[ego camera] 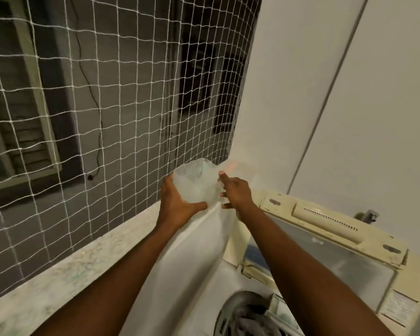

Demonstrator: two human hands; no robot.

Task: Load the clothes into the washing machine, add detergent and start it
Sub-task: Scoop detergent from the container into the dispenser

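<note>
Two bare arms are reaching forward from the near edge toward the far corner of the space. At the far left, a white net point(112, 93) is stretching across an opening, and a speckled stone ledge point(66, 270) is running below it. The left hand point(177, 202) is cupping a clear plastic bag point(197, 183) from its left and underside, fingers curled around it and thumb pressing along the bottom. The bag is sitting between the two hands, above the far end of the ledge and close to the white wall point(301, 93). The right hand point(235, 192) is touching the bag's right side, fingers loosely spread with one extended upward; whether it is pinching the plastic is unclear. Farther right, the washing machine point(364, 251) is standing with its lid raised. Clothes point(250, 318) are lying in its drum at the near bottom, well below the bag.
</note>
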